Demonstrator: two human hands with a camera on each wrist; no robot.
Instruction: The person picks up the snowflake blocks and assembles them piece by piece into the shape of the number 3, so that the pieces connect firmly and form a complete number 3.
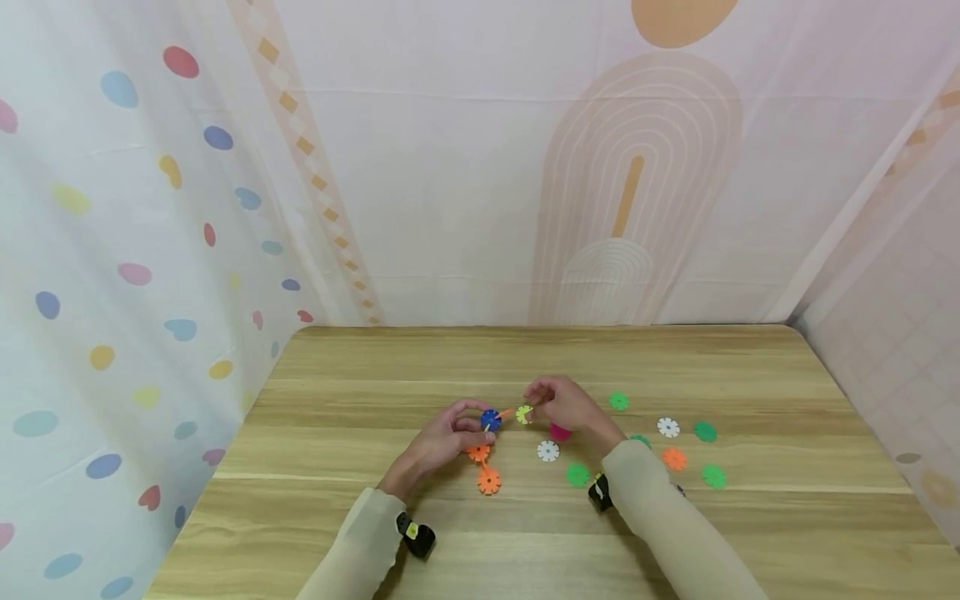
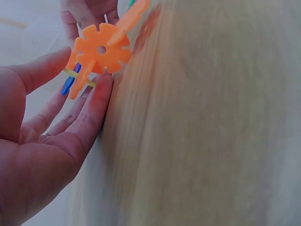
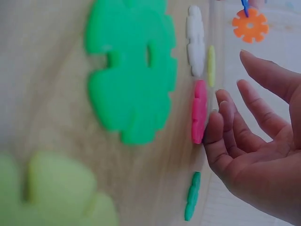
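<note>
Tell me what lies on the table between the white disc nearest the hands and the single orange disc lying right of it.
In the head view, one green disc lies between the white disc and the orange disc, along with the right sleeve.
</note>
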